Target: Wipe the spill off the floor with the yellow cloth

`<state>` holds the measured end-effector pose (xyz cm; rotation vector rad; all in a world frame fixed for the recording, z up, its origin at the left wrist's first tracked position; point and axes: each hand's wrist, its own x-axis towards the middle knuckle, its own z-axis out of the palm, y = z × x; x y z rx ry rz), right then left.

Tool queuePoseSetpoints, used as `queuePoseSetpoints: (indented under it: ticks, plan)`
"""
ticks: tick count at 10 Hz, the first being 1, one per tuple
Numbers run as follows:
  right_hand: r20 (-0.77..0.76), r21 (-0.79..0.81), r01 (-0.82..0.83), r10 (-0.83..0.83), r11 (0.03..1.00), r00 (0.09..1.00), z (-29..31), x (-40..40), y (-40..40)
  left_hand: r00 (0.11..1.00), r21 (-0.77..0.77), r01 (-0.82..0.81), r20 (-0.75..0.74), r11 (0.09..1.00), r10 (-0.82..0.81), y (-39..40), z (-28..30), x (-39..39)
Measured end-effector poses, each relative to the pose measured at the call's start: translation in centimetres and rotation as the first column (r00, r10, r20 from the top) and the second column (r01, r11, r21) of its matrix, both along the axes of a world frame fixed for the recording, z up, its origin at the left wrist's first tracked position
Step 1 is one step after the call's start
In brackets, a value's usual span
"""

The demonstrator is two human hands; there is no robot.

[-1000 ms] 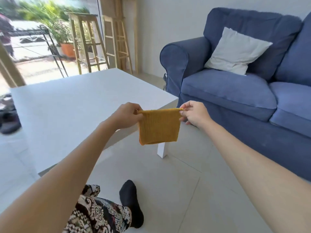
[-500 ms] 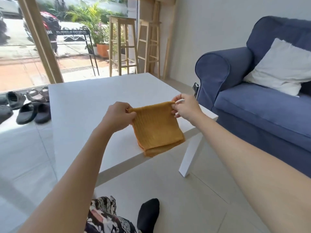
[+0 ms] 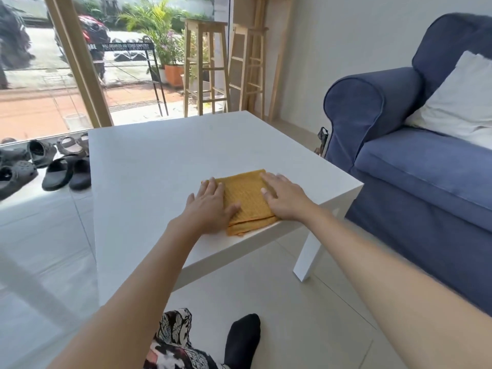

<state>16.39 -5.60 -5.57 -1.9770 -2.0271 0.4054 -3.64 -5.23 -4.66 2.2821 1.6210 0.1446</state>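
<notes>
The yellow cloth (image 3: 246,194) lies folded flat on the white low table (image 3: 149,166), near its front right edge. My left hand (image 3: 210,206) rests palm down on the cloth's left side, fingers spread. My right hand (image 3: 285,199) lies flat on the cloth's right side, fingers spread too. Neither hand grips the cloth. The pale tiled floor (image 3: 306,310) below the table shows no spill that I can make out.
A blue sofa (image 3: 415,171) with a white cushion (image 3: 458,102) stands to the right. Several sandals (image 3: 64,171) lie by the glass door at left. Wooden stools (image 3: 207,67) stand behind the table. My foot in a black sock (image 3: 243,336) rests on the floor.
The cloth hung between my pinching fingers over the floor, then came down onto the table. Both hands have let go of its corners and now lie flat on it.
</notes>
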Motion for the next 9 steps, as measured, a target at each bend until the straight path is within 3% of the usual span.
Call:
queuePoseSetpoints:
  ticks: [1, 5, 6, 7, 9]
  plan:
    - [0.121, -0.055, -0.010, 0.017, 0.998, 0.992, -1.1, 0.4, -0.5, 0.999, -0.041, -0.001, -0.032, 0.999, 0.000, -0.6, -1.2, -0.2]
    - [0.108, -0.099, -0.009, 0.020, 0.995, 0.994, -0.8, 0.8, -1.4, 0.996, 0.052, -0.063, 0.059, 0.997, 0.060, -2.7, -1.7, 0.4]
    - [-0.046, -0.078, 0.017, -0.021, 0.997, 0.999, 0.1, 0.5, -2.4, 0.980, 0.106, -0.118, 0.170, 0.987, 0.099, -3.4, -1.8, 0.0]
    - [-0.391, 0.019, 0.102, -0.087, 0.995, 0.916, 2.3, -0.1, -4.8, 0.955, 0.095, -0.221, 0.221, 0.971, 0.195, -3.8, -2.0, -1.2]
    - [-0.660, 0.400, 0.192, 0.137, 0.896, 0.738, 8.2, -0.8, -13.2, 0.942, 0.114, -0.327, 0.118, 0.938, 0.314, -3.8, -2.7, -3.3]
